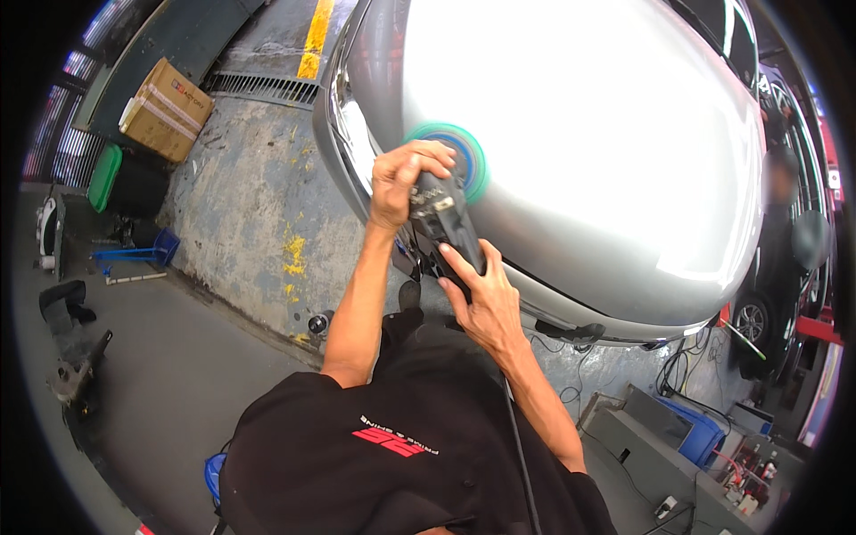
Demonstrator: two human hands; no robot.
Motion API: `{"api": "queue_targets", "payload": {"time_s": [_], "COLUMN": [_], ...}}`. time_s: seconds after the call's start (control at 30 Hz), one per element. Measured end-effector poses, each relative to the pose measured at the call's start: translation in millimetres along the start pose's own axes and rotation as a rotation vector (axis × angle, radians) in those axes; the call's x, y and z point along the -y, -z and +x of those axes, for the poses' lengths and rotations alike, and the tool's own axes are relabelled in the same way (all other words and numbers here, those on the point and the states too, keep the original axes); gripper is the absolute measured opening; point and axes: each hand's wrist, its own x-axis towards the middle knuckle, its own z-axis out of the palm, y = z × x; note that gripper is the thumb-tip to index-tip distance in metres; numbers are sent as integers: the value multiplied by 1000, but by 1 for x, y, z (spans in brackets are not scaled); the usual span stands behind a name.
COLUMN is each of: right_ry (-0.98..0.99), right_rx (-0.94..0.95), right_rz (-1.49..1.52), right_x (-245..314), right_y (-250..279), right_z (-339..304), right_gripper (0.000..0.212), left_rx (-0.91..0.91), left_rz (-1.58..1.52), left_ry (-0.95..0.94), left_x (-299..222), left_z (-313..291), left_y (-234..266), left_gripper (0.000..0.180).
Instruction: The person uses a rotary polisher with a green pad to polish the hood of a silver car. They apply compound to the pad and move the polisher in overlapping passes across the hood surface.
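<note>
A black car polisher with a round green and blue pad rests against the silver car hood, near its front left edge. My left hand is closed over the polisher's head, just behind the pad. Farther back, my right hand wraps round the body and rear grip, its fingers along the side. The pad's rim looks smeared, as if turning. A dark cord runs down over my black shirt from the polisher's side. My palms hide part of the tool.
A cardboard box and a dark bin with a green lid stand at the left. A blue dustpan lies below them. Loose cables and a blue container are at the lower right. Two blurred people stand by a dark car.
</note>
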Motion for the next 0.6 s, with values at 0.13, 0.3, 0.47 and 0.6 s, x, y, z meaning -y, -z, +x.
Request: {"api": "queue_targets", "payload": {"time_s": [0.13, 0.3, 0.47, 0.6], "right_ry": [20, -77, -242, -287], "right_rx": [-73, -69, -60, -97], "right_rz": [95, 127, 200, 248], "right_x": [11, 27, 20, 1], "right_y": [-9, 18, 55, 70], "right_z": [33, 62, 68, 40], "right_gripper": [83, 86, 84, 83], "left_rx": [-44, 43, 98, 105], "left_rz": [-33, -24, -98, -70], "left_ry": [8, 19, 115, 200], "left_x": [6, 18, 24, 24], "left_z": [24, 77, 112, 98], "left_y": [26, 24, -23, -68], "left_gripper": [48, 46, 42, 39]}}
